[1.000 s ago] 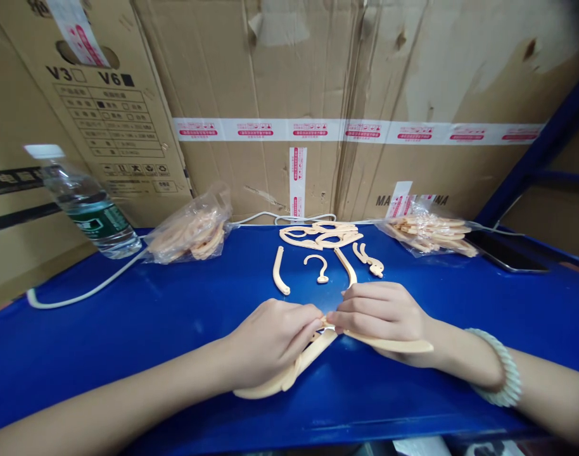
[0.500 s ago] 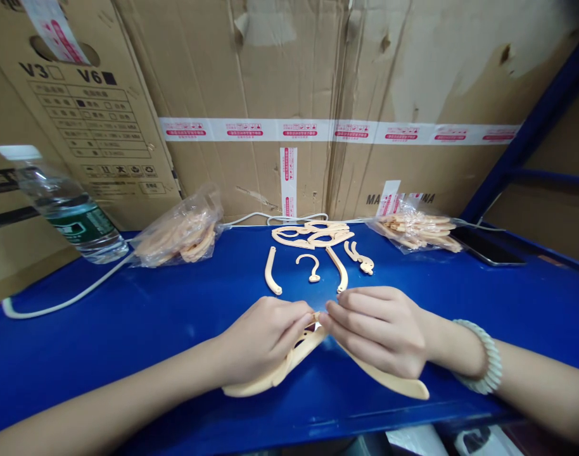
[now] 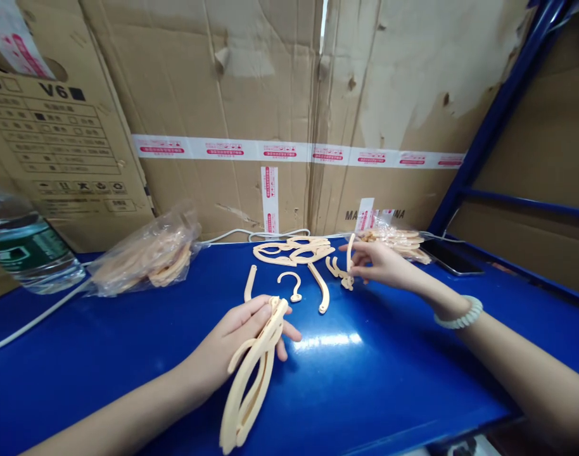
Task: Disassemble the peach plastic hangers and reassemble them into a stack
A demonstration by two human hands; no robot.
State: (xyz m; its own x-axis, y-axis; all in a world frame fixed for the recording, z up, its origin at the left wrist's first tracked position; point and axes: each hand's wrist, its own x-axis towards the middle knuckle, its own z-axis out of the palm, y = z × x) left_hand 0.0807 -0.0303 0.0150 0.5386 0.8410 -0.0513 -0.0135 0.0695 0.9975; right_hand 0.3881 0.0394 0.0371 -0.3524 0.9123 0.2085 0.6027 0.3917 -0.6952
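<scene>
Steadying, it seems, the folded frame (image 3: 242, 380) over the tabletop (image 3: 389, 380), the left hand (image 3: 239, 332) grips its far end; the right hand (image 3: 377, 263) pinches a slim piece (image 3: 349, 248) beside the eared piece (image 3: 346, 282).

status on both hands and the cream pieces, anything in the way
Left hand gripping bunched cream pieces. Right hand holding slim piece upright. Nothing visibly blocking either hand.

My head camera, facing forward and down over the table (image 3: 389, 386)
It looks from above my left arm (image 3: 142, 399) and right arm (image 3: 517, 354), near enough to crop both, at lower left and lower right; boxes (image 3: 213, 95) fill the top, and the left edge cuts the bottle (image 3: 33, 250).
</scene>
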